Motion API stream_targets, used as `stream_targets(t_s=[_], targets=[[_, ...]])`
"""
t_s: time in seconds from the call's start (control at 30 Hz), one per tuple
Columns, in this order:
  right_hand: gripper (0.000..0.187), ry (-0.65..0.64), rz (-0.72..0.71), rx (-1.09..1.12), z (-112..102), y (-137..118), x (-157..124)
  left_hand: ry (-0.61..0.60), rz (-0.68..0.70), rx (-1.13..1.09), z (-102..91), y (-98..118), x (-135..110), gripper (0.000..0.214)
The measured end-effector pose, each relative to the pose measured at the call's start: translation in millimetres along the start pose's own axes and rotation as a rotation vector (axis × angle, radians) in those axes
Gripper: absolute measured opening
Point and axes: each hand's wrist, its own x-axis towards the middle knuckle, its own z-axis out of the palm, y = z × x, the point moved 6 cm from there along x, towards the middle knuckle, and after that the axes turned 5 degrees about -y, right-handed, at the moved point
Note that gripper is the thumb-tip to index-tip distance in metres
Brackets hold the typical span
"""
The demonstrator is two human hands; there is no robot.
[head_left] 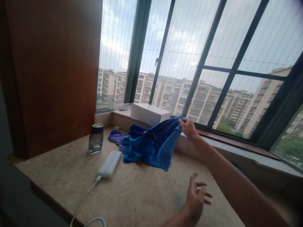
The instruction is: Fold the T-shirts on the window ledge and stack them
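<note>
A blue garment (153, 143), darker blue in its upper part and lighter along the lower edge, lies partly bunched on the stone counter (132, 195). My right hand (187, 126) pinches its upper right corner and holds that side raised, so the cloth slopes down to the left. The exact kind of garment cannot be made out. Low in the view, my left hand (197, 197) hovers over the counter with its fingers spread and nothing in it. A purple bundle of cloth (117, 137) lies just left of the blue garment, partly hidden by it.
A dark-lidded clear bottle (96, 138) stands at the left. Near it lies a white power bank (109, 164) with a white cable (82, 201) running to the front edge. Behind the cloth, a white box (150, 113) rests on the sill below barred windows.
</note>
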Motion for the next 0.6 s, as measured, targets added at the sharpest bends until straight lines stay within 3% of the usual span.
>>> stream_targets(t_s=[0.1,0.2,0.3,0.43,0.53,0.6], targets=[[0.029,-0.007,0.105,0.191,-54,-10,-8,0.068,0.182,-0.13,-8.9,37,-3,0.075],[0.023,0.0,0.195,0.368,-95,-14,-26,0.02,0.183,-0.261,-6.7,73,-9,0.065],[0.026,0.097,0.219,0.499,-137,-16,-41,-0.019,0.177,-0.285,-0.4,115,-7,0.053],[0.027,0.244,0.244,0.665,-189,-16,-54,0.156,0.232,-0.203,1.8,179,10,0.018],[0.025,0.356,0.237,0.769,-226,-21,-66,0.174,0.265,-0.12,19.9,230,22,0.007],[0.021,0.403,0.184,0.815,-249,-33,-79,0.141,0.388,-0.082,38.5,270,20,0.006]])
